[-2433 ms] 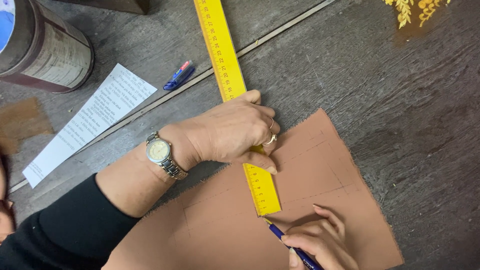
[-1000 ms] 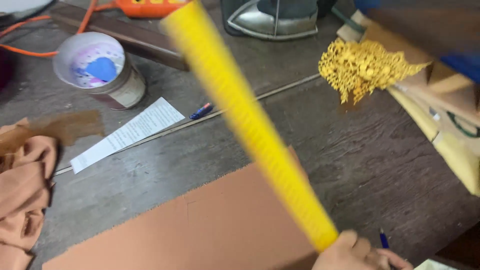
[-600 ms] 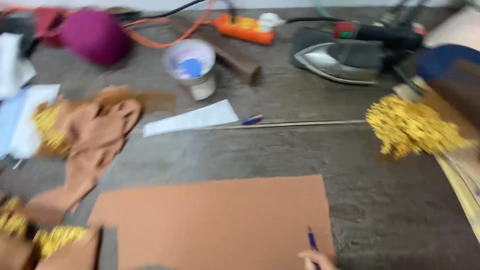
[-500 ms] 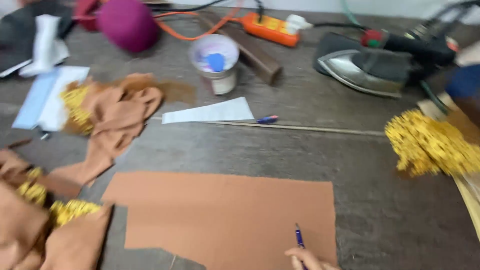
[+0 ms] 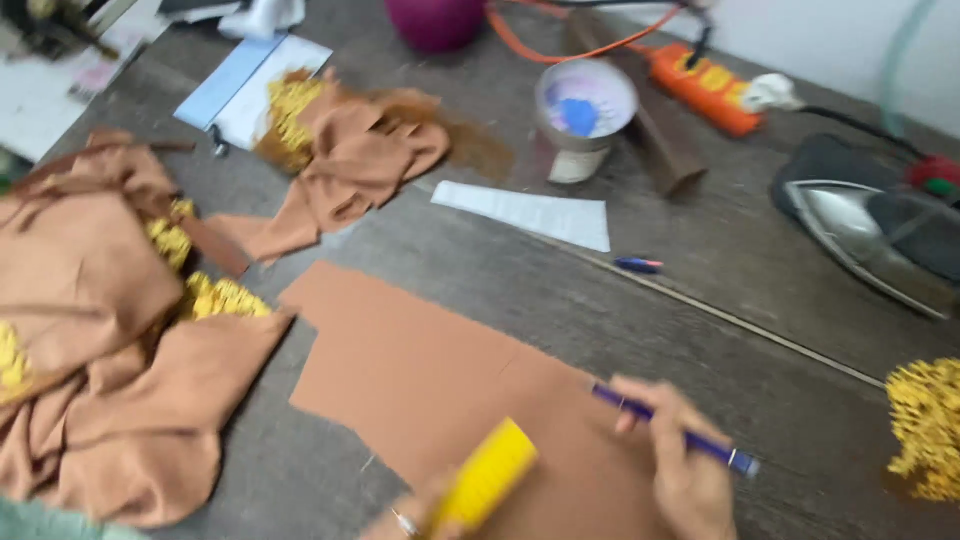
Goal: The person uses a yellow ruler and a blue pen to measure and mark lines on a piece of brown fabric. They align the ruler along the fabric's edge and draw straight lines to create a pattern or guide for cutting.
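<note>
A flat brown sheet of paper or card (image 5: pixel 430 370) lies on the grey wooden table (image 5: pixel 560 290). My right hand (image 5: pixel 685 470) rests on the sheet's right part and holds a blue pen (image 5: pixel 670 430), tip pointing left. At the bottom edge my left hand (image 5: pixel 415 515), only partly in view and blurred, grips a yellow ruler (image 5: pixel 485 478) that points toward the camera over the sheet.
Heaps of brown cloth with yellow fringe (image 5: pixel 120 330) fill the left side. At the back stand a tin (image 5: pixel 583 115), an orange power strip (image 5: pixel 705 88), an iron (image 5: pixel 870 235), a white paper slip (image 5: pixel 525 213), a small blue pen (image 5: pixel 638 265) and more yellow fringe (image 5: pixel 925 430).
The view has swung left and down across the table. The yellow ruler was lifted off the brown sheet and is back over it. My right hand kept the pen.
</note>
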